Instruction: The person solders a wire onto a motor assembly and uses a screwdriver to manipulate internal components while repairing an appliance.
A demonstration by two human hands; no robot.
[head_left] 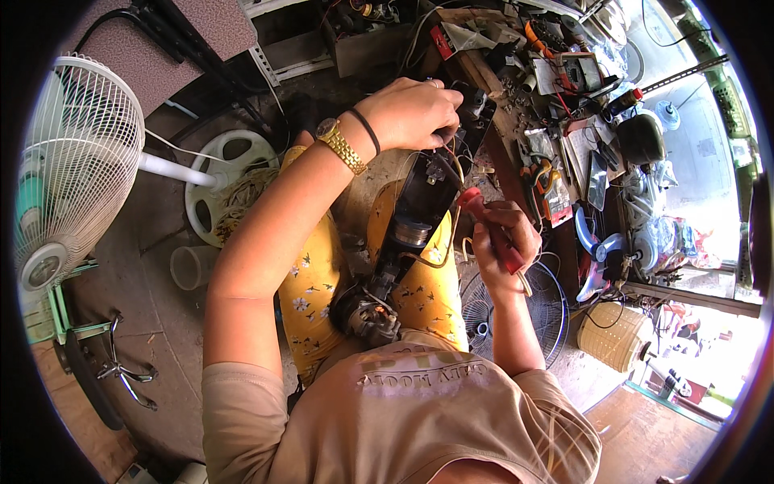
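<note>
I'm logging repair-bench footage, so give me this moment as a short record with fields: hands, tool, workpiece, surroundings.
Left hand: the hand is at the far part of the workpiece, fingers near thin wires; exact grip hidden
Right hand: closed around the red-handled tool
Tool: red-handled tool, tip pointing toward the left hand; type unclear
Workpiece: long black housing, reaching out from the lap between yellow trousers
Worn: gold wristwatch, left wrist
Person's left: standing fan; translucent container
</note>
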